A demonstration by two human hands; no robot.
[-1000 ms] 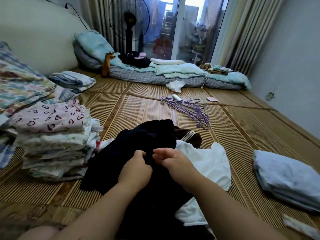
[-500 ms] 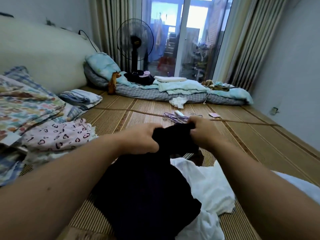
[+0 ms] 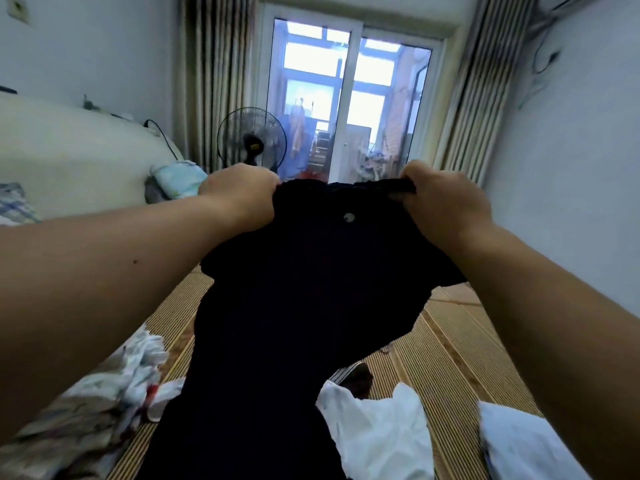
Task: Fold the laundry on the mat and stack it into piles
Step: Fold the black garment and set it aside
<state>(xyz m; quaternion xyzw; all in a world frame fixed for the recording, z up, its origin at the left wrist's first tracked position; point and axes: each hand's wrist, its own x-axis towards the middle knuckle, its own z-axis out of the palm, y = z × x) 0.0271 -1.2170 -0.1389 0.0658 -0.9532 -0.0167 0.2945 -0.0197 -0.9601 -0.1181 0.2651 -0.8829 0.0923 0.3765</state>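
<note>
I hold a dark navy garment up in front of me, and it hangs down over the woven mat. My left hand grips its top left corner. My right hand grips its top right edge. A small white spot shows near the garment's top. Below it lies a crumpled white garment with a brown piece beside it. A stack of folded printed laundry sits at the lower left. A folded pale blue pile lies at the lower right.
A black standing fan stands before the glass sliding door, with curtains on both sides. A light blue pillow lies by the cream headboard on the left. A wall bounds the right side.
Both hands have risen and spread apart, lifting the dark garment off the mat and stretching its top edge. The view has tilted up towards the door.
</note>
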